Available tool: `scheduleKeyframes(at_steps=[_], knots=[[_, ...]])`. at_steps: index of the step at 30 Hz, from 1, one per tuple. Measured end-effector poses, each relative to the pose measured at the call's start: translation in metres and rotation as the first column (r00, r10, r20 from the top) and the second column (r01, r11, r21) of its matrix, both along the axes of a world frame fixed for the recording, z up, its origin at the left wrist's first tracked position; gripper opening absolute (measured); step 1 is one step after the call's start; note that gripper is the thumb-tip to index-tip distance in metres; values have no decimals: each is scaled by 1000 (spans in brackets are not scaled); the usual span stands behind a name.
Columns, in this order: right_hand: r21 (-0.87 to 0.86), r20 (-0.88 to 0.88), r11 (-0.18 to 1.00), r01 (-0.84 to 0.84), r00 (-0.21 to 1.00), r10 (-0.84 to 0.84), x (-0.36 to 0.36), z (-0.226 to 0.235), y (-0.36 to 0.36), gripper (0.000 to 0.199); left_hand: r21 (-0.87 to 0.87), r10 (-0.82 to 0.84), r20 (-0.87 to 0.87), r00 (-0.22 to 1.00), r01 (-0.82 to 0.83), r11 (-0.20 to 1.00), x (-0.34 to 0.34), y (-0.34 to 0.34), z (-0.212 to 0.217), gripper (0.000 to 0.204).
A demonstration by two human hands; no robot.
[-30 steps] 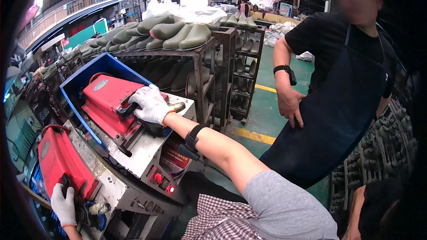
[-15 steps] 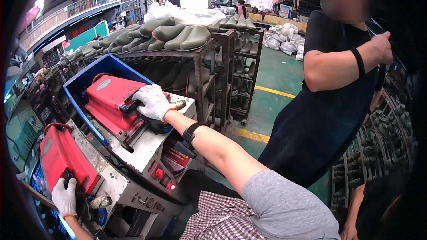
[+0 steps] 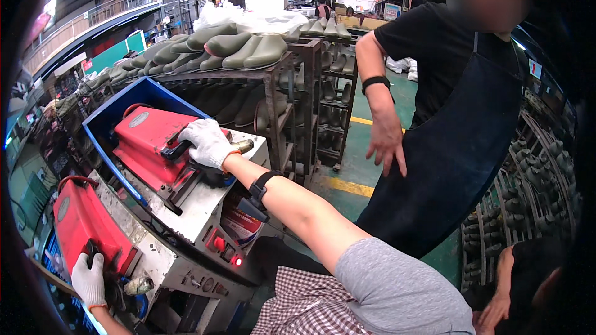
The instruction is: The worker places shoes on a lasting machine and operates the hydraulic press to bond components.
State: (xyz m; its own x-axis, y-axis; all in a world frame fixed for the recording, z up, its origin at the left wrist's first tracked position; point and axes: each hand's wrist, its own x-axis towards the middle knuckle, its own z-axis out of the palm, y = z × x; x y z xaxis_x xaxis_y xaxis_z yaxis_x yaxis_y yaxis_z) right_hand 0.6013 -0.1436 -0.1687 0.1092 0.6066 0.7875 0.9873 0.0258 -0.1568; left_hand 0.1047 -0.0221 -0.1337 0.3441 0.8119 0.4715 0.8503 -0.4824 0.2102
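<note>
My right hand, in a white knit glove with an orange cuff, is closed round the black handle of a red machine cover. That cover is lowered, within a blue-framed white machine. At the lower left, my left hand, gloved alike, grips the black handle of a second red cover. Some of its fingers are hidden behind the handle. Next to each hand a worn, tape-wrapped piece sticks out of the machine. Whatever lies beneath the covers is hidden.
Green shoes lie on a dark rack behind the machines. At the right stands a person in a dark apron; another person's arm shows lower right. Racks of dark parts line the right side. A red lamp glows.
The standing person has turned and lowered the raised arm to hip height. Both my hands keep their hold on the handles; the view has shifted slightly.
</note>
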Motion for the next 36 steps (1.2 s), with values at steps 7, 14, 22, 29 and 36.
scheduleKeyframes(at_steps=[7,14,22,29,36], knots=[[41,4,999,-16,1000,16,-1,0,0,32,-9,-8,12,1000,8,1000,-2,4,-3,39],[26,11,1000,8,1000,-9,-1,-1,0,30,-37,-17,37,999,19,999,-3,3,-1,36],[33,11,999,-3,1000,2,0,-2,2,31,-17,-34,73,997,35,999,1,-3,0,37],[2,-12,1000,1,1000,-1,-1,-1,1,31,-56,-5,60,998,8,998,3,-4,3,36],[35,8,999,-9,1000,9,-2,0,-1,31,-27,-3,60,998,5,1000,3,-4,1,37]])
